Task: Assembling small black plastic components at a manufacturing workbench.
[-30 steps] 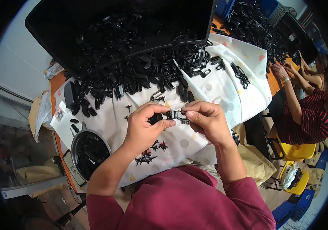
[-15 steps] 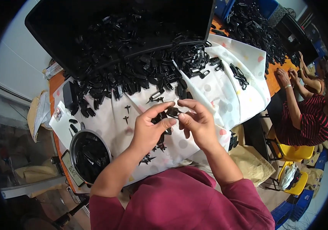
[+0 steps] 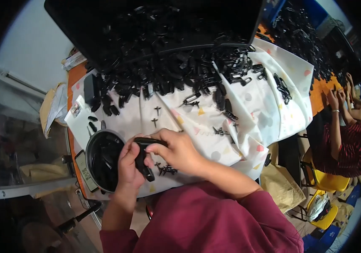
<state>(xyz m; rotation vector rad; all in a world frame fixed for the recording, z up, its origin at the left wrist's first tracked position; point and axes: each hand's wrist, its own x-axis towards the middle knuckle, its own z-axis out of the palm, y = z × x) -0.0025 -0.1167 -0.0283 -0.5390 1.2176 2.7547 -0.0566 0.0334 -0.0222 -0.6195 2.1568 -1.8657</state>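
My left hand (image 3: 128,168) and my right hand (image 3: 179,151) are together over the near edge of a white spotted cloth (image 3: 248,105). Both grip one black plastic part (image 3: 142,157), an elongated clip held upright between the fingers. Just left of my left hand stands a round bowl (image 3: 91,148) with dark parts inside. A few small black cross-shaped metal pieces (image 3: 166,170) lie on the cloth under my right hand.
A big heap of black plastic parts (image 3: 167,76) covers the far half of the cloth, spilling from a black tray (image 3: 155,25). A phone (image 3: 83,170) lies left of the bowl. Another person in a striped top (image 3: 351,143) works at the right.
Both hands have moved left and toward me, from the middle of the cloth to beside the bowl. The held black part now stands upright rather than lying across.
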